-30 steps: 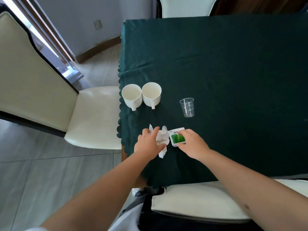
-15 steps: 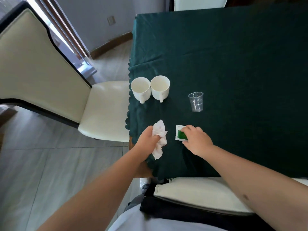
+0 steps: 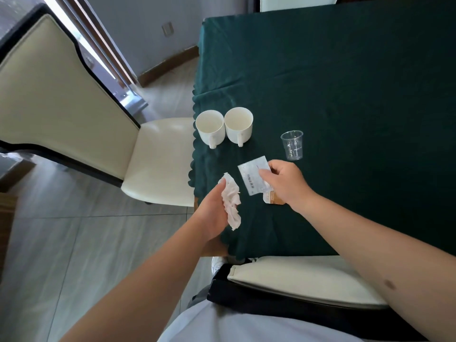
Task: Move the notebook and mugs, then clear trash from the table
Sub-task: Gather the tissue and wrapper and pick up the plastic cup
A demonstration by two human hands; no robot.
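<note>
Nearest: cream chair back point(image 3: 308, 280) at the table's near edge, dark-trimmed.

Left hand point(image 3: 212, 215) curled shut around crumpled white tissue point(image 3: 232, 203), held over the near left corner of the table point(image 3: 345, 82); same grasp as half a second ago, tissue hanging below the fingers.

Right hand point(image 3: 286, 183) pinching white packet point(image 3: 254, 177) between thumb and fingers. Changed since the earlier frame: then pressed flat on the cloth with a green face up and the hand covering it; now lifted and turned, plain white face showing, tilted. Small printed line along the packet, too blurred to read. Second scrap, brown and white wrapper point(image 3: 272, 199), tucked under the same hand near the palm; lettering not legible.

Beyond the hands: clear plastic cup point(image 3: 292, 145), upright, just past the right hand, apart from it, faint graduation marks, unread. Unmoved on the cloth.

Left of it: two white mugs point(image 3: 224, 127), side by side, touching or nearly so, handles toward the viewer, near the scalloped left edge of the dark green tablecloth. Unmoved. No logo visible.

Notebook not in view.

Left of table: cream chair point(image 3: 158, 161). Farther: grey wall with a socket plate point(image 3: 167, 29).
</note>
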